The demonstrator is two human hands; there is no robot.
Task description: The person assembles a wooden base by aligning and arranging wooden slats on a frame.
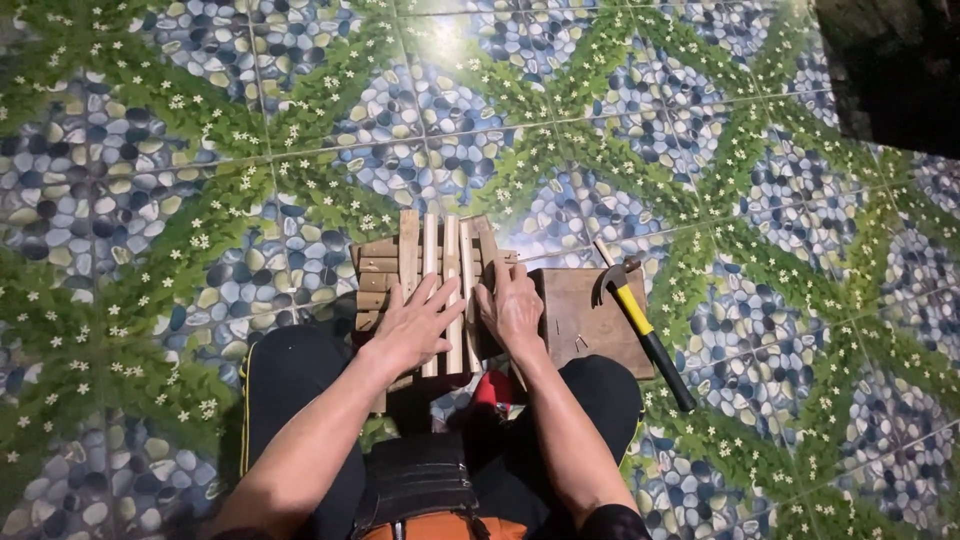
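Both hands lie flat, the left hand (412,330) and right hand (512,308) grasping nothing, pressing loose wooden slats (440,262) on the tiled floor (150,200), which might slide askew near the hammer (640,325).

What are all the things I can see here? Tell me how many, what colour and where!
slats: several, pale and brown wood, laid side by side and crosswise on the floor, under both hands
board: one, dark brown, flat on the floor right of the slats
nails: a few, small, on the board; exact count too small to tell
hammer: one, metal head, yellow and black handle, lying along the board's right edge
floor: tiles with blue pebble and green leaf pattern, all around
left hand: one, fingers spread flat on the slats
right hand: one, resting on the slats' right side
legs: two, in black, either side of the slats
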